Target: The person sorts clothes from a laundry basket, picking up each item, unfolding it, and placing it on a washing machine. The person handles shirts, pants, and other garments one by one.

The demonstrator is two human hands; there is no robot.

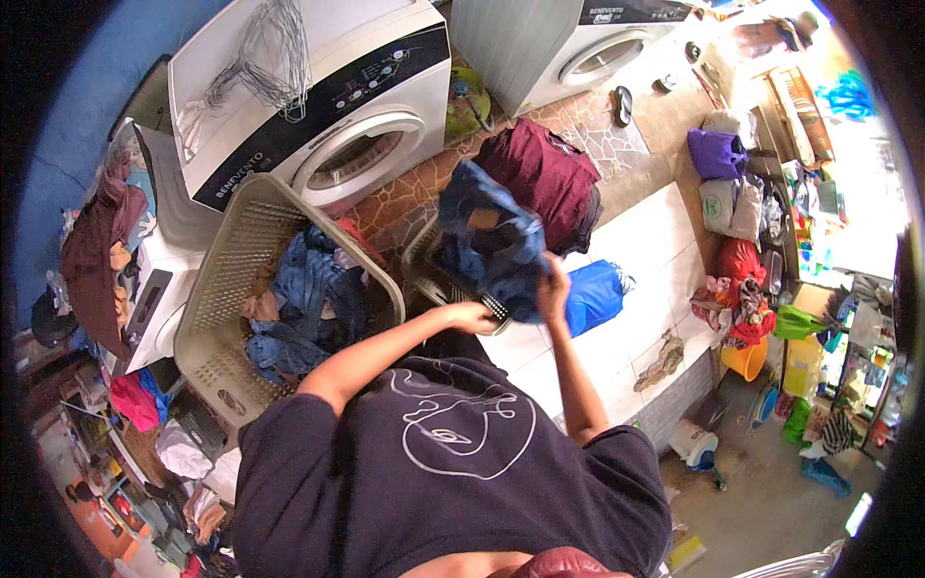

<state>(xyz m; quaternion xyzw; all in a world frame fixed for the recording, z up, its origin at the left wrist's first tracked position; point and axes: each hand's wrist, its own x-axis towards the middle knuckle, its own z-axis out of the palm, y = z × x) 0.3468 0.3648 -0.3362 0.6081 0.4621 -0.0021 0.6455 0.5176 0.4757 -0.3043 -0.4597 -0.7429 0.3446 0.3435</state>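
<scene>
My right hand (553, 289) is closed on a bunched piece of blue denim clothing (496, 236), raised over a small olive laundry basket (424, 265). Its cloth is slightly blurred and hides much of the basket. At the basket's near rim, my left hand (468, 317) is closed on the edge, its fingertips partly hidden. A dark maroon heap of clothing (549, 178) lies just beyond the denim. To the right of my right hand, a bright blue bundle (594, 297) rests on a white tiled surface (665, 231).
A large olive basket (207, 337) with denim clothes (313, 289) leans at my left. Behind it stands a white front-loading machine (318, 106) with wire hangers (265, 63) on top; a second machine (568, 58) stands farther back. Bagged bundles (718, 154) line the right side.
</scene>
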